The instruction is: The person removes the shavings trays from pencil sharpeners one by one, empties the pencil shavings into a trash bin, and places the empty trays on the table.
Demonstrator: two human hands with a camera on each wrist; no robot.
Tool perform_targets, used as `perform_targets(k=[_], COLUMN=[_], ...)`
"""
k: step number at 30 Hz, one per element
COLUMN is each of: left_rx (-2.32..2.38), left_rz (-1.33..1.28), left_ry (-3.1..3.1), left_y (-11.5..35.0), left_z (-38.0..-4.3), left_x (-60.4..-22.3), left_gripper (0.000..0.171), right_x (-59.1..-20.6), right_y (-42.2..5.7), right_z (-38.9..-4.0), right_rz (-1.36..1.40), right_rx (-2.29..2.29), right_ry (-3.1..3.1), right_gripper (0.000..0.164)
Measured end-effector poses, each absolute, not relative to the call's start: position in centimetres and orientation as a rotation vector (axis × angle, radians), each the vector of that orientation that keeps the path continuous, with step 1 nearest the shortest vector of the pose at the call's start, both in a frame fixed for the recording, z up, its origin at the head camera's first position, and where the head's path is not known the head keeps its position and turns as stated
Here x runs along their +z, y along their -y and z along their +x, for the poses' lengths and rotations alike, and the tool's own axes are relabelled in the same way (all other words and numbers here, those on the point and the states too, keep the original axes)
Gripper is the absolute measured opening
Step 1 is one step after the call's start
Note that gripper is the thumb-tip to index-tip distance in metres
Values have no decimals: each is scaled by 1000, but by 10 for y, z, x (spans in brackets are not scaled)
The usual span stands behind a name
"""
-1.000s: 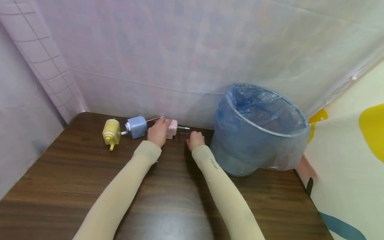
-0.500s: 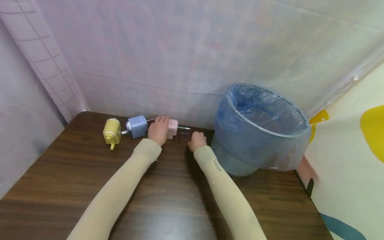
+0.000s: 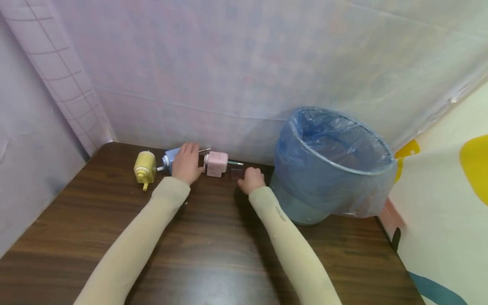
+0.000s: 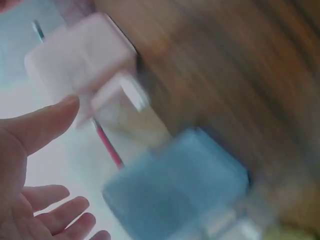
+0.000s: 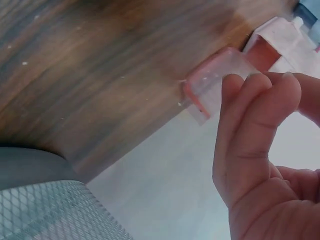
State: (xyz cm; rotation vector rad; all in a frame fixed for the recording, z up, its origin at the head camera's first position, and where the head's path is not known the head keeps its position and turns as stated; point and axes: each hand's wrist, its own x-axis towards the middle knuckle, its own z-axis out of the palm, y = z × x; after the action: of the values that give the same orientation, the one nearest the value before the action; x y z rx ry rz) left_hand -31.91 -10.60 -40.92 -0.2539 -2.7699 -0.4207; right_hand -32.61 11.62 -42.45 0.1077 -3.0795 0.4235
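Mid-frame, left hand (image 3: 185, 164) hangs, fingers spread, near a boxy blue bottle (image 4: 177, 187); right hand (image 3: 251, 180), fingers curled, meets a clear, red-edged box (image 5: 212, 85), pinch unclear.

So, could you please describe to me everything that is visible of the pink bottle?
The pink bottle is boxy with rounded edges and looks like plastic. It lies on its side on the wooden table, its pale pump end pointing toward the blue bottle. The left hand is close to that end; whether they touch cannot be told. A thin teal stick shows at its other end.
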Motion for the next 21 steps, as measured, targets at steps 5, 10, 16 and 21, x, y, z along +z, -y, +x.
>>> perform_targets(k=[5,10,16,21], left_rx=[-353,-362,-365,-360], left_rz=[-146,-73,-59,-69], left_ry=[2818,2833,2875,2869], left_y=[127,141,147,146], left_z=[-322,-325,-325,-323], left_x=[-407,-411,-414,-414], left_gripper=[81,73,60,55], right_x=[-419,-413,-410,-410], right_y=[-115,-110,-106,-107], right_z=[-322,-316,-312,-311], right_rz=[148,204,206,238], right_rx=[448,485,498,496], right_ry=[3057,3040,3057,3064], right_gripper=[29,28,24,22])
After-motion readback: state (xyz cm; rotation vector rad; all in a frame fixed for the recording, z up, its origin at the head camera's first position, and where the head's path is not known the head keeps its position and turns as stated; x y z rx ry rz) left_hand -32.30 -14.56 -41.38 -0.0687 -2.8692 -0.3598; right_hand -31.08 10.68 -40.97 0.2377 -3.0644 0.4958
